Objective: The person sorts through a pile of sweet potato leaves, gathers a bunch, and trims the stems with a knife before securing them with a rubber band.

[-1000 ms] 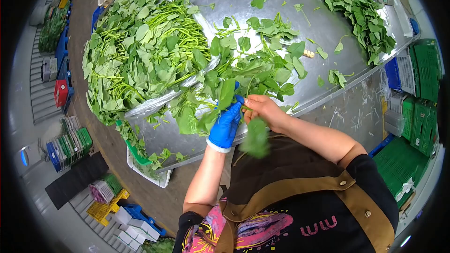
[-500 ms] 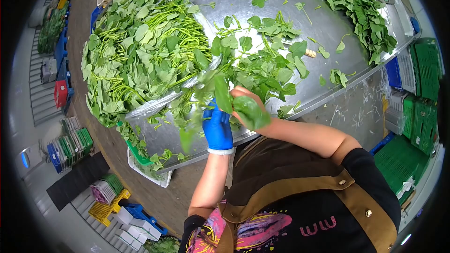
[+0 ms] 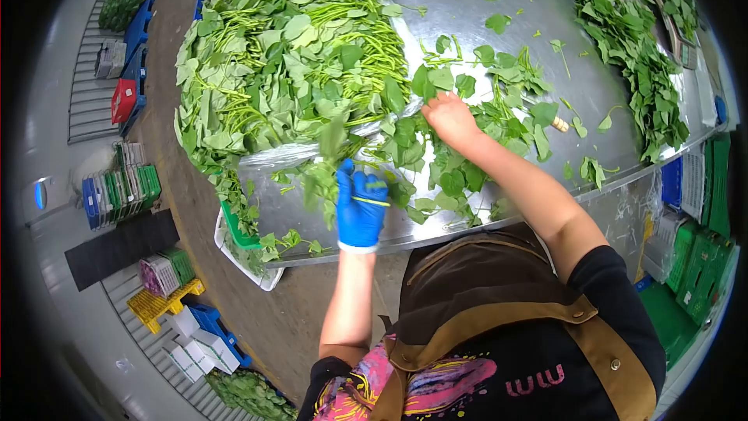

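Note:
My left hand [image 3: 360, 206], in a blue glove, is closed round leafy green stems; a cut stem end [image 3: 371, 202] sticks out across its fingers. The leaves of that bunch [image 3: 318, 185] are blurred to its left. My bare right hand [image 3: 452, 118] reaches into a loose pile of leafy greens [image 3: 456, 179], fingers curled together at its upper left side. Whatever they pinch is hidden. Beyond my left hand lies a big heap of leafy greens [image 3: 288, 62], stems showing, on clear plastic sheeting [image 3: 284, 154]. A light wooden handle [image 3: 560, 124] pokes out of the loose pile.
The metal table [image 3: 467, 19] carries scattered leaves and, at its right, a long row of greens [image 3: 639, 70] beside a scale [image 3: 686, 54]. A green-and-white bin [image 3: 238, 226] stands below the near left edge. Green crates [image 3: 693, 265] are stacked at right.
My right hand has moved away from my left, up and right to the loose pile. The left hand stays near the table edge with its greens. The camera view has shifted.

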